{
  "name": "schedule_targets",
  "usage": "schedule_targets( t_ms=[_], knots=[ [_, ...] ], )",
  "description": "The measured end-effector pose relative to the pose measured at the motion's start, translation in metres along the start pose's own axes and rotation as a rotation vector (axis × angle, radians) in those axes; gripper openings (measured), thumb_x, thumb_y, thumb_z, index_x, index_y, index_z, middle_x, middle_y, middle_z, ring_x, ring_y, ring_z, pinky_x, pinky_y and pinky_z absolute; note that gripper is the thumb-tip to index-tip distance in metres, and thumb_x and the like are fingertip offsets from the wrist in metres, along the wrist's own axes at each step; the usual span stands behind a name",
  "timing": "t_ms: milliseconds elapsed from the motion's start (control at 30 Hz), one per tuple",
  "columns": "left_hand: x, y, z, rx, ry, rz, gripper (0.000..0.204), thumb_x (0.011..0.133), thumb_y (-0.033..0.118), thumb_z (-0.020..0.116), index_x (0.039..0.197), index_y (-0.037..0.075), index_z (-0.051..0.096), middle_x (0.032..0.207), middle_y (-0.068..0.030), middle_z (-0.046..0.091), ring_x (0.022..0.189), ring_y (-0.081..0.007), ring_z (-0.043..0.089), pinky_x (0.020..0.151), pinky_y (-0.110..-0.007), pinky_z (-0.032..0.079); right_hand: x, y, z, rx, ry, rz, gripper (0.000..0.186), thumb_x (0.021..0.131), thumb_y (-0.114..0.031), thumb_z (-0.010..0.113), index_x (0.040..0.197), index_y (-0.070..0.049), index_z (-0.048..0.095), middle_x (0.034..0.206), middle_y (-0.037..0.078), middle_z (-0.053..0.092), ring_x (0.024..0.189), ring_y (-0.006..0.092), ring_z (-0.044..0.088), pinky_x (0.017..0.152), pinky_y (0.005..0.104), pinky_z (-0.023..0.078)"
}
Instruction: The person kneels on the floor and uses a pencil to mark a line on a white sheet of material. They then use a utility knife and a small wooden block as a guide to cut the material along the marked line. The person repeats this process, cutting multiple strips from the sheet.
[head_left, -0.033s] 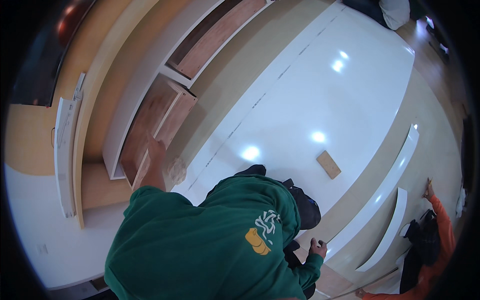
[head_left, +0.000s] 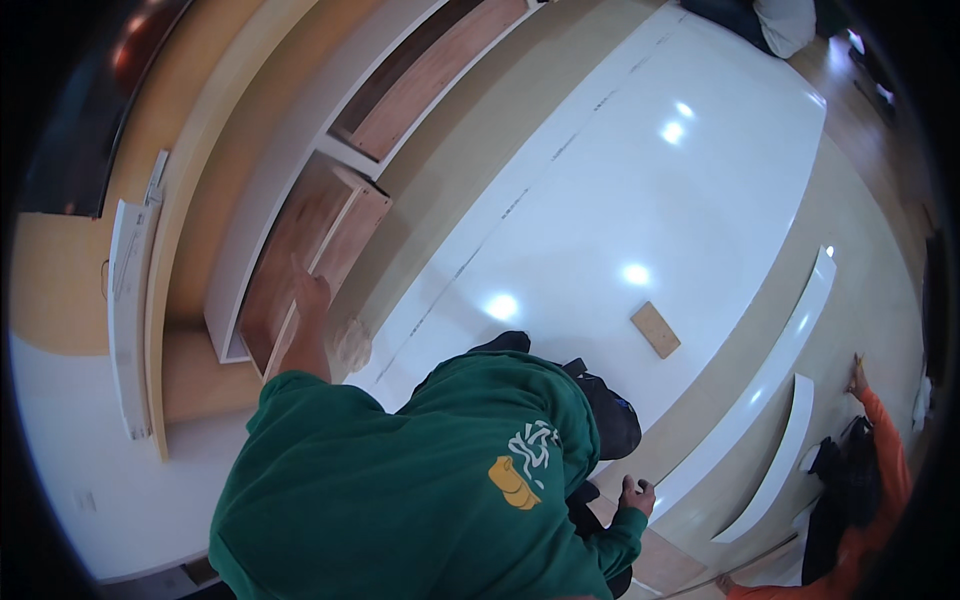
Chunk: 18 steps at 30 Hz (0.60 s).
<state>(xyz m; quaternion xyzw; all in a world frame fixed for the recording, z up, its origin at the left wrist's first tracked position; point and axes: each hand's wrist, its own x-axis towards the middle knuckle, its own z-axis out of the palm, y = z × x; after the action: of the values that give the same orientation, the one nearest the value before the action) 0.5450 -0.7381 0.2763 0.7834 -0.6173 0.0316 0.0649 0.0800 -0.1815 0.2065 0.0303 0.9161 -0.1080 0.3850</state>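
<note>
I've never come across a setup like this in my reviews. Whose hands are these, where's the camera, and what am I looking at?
No machine here: a person in a green sweatshirt works bare-handed, filmed by a downward-looking fisheye camera on their head, so straight edges bend. Their left hand is at an open wooden drawer; whether it grips is unclear. Their right hand is half curled, with nothing visible in it. A brown block lies on the broad white surface. The orange sleeve belongs to someone else.
</note>
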Motion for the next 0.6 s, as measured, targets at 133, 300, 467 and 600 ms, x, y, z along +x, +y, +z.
schedule_targets(
  t_ms=[133,300,467,600],
  knots=[
    [0.042,0.023,0.001,0.013,0.123,-0.028,0.078,0.087,0.012,0.058,0.153,0.002,0.018,0.112,-0.0348,0.062,0.103,-0.0456,0.063,0.091,-0.049,0.050,-0.010,-0.006,-0.003,0.062,0.059,0.008,0.057,0.080,-0.036,0.074,0.121,0.001,0.061,0.099,0.023,0.070,0.092,0.0358,0.068,0.086,0.0442,0.052],
    [0.093,0.135,0.016,-0.047,0.119,0.585,0.079,0.089,0.018,0.059,0.154,0.007,0.015,0.111,-0.0323,0.064,0.100,-0.0471,0.064,0.087,-0.052,0.051,-0.024,-0.011,-0.003,0.201,0.145,0.013,0.055,0.082,-0.033,0.073,0.123,0.001,0.060,0.093,0.021,0.070,0.086,0.0341,0.069,0.081,0.0431,0.053],
    [0.107,0.329,-0.044,0.005,0.007,0.585,0.082,0.087,0.014,0.059,0.155,0.008,0.013,0.113,-0.0330,0.062,0.102,-0.0478,0.062,0.089,-0.055,0.049,-0.042,-0.025,-0.018,0.316,0.232,0.016,0.054,0.083,-0.030,0.073,0.126,0.001,0.058,0.095,0.021,0.069,0.084,0.0336,0.068,0.079,0.0428,0.053],
    [0.155,0.391,-0.042,0.067,0.011,0.639,0.083,0.085,0.014,0.060,0.154,0.008,0.013,0.110,-0.0316,0.064,0.102,-0.0472,0.062,0.092,-0.054,0.049,-0.059,-0.036,-0.021,0.412,0.301,0.011,0.051,0.085,-0.027,0.072,0.126,-0.001,0.058,0.094,0.020,0.069,0.084,0.0319,0.068,0.078,0.0422,0.053]
  ],
)
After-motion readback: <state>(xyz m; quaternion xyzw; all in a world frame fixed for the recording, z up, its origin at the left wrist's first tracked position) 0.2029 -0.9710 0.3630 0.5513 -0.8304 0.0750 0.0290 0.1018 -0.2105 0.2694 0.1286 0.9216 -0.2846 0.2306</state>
